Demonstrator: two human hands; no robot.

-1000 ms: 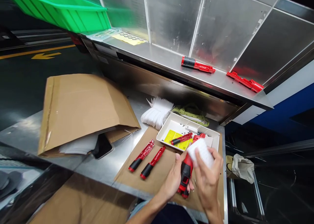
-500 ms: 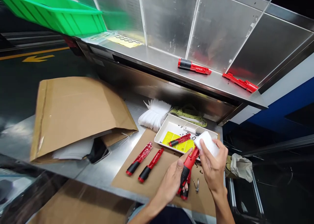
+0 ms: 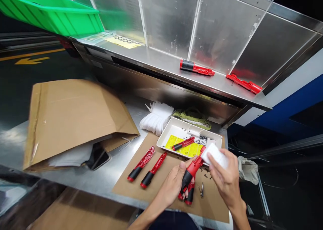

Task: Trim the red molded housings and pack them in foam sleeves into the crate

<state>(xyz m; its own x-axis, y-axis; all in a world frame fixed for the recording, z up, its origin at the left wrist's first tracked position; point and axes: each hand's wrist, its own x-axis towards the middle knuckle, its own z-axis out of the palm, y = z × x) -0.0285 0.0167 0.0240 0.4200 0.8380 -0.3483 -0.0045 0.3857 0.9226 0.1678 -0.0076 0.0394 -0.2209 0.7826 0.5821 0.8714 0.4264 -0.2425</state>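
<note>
Steel bench [image 3: 83, 186] before me: two red tool handles [image 3: 141, 163] lie finished-looking on a brown cardboard sheet [image 3: 131, 191]; my left hand [image 3: 173, 186] clenches a third red tool handle [image 3: 189, 176], my right hand [image 3: 224, 179] grasping a white block [image 3: 215, 155] at its tip.

A stainless-steel bench [image 3: 80, 179] carries a brown cardboard sheet [image 3: 214, 203] at near right, a tan kraft envelope [image 3: 75, 122] at left.

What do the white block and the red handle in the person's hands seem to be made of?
The white block in the right hand looks like matte foam sponge, judging by its dull, fine-pored surface; the exact foam can't be told. The red tool handle in the left hand looks like moulded plastic, with a smooth sheen; its black grip may be rubbery.
</note>
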